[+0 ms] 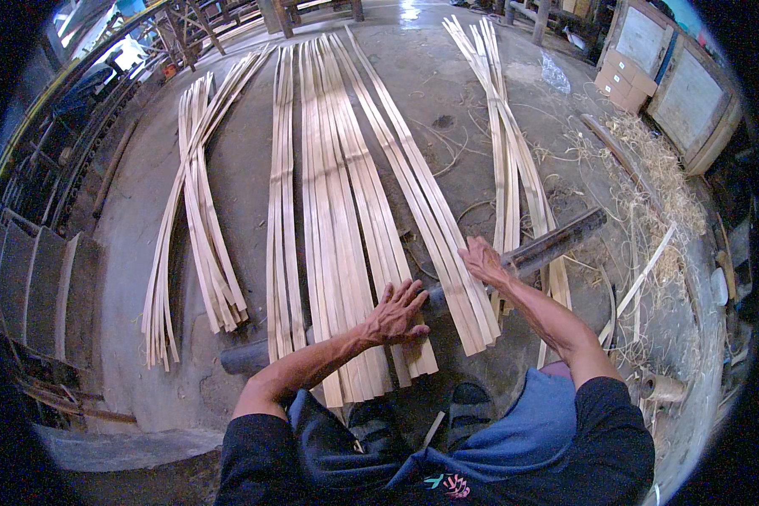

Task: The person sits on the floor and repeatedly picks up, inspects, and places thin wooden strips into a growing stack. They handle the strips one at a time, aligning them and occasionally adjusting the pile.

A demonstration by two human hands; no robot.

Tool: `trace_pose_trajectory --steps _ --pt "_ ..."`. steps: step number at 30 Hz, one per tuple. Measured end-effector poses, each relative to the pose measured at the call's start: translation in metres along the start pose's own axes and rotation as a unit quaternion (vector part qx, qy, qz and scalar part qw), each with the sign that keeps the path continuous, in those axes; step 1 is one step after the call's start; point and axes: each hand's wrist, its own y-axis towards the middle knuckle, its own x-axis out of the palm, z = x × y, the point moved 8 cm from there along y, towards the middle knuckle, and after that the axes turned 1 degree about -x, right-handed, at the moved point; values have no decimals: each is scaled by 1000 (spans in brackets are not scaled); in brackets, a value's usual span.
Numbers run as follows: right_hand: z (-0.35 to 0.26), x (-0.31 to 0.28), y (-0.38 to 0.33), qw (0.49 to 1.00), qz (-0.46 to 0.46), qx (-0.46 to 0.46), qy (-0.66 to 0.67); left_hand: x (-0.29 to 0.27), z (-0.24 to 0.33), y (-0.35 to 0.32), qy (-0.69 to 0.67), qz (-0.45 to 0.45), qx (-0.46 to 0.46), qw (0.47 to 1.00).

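A wide band of long pale bamboo strips (336, 253) lies lengthwise in front of me, its near ends close to my feet. My left hand (399, 312) rests palm down on the right edge of this band, fingers spread. To the right, a narrower row of strips (434, 244) slants toward me. At this row's right edge is my right hand (483, 260), fingers bent and seemingly gripping the strips; its fingertips are partly hidden. Under the strips runs a dark round pole (557, 240), crosswise. Another narrow row of strips (282, 211) lies left of the band.
Crossed bundles of strips lie at left (196, 194) and right (506, 152). Curly shavings (662, 181) cover the floor at right, near cardboard boxes (624, 82) and framed panels (690, 110). Grey slabs (46, 287) stand at left. My sandalled feet (471, 413) are below the strips.
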Motion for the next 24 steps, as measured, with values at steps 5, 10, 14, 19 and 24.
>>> trace_pose_trajectory --steps 5,10,14,19,24 --pt "-37 -7 -1 970 102 -161 152 -3 0 -2 -21 15 7 1000" --pt "-74 9 -20 974 77 -204 -64 -6 -1 -6 -18 28 11 999" --pt "-85 10 -23 975 53 -188 -106 -6 -3 -8 -15 25 5 1000" --pt "-88 21 -16 979 -6 -167 -118 -7 -3 -7 3 39 7 999" --pt "-102 37 -20 985 -51 -153 53 -5 -7 -6 -30 14 -15 999"
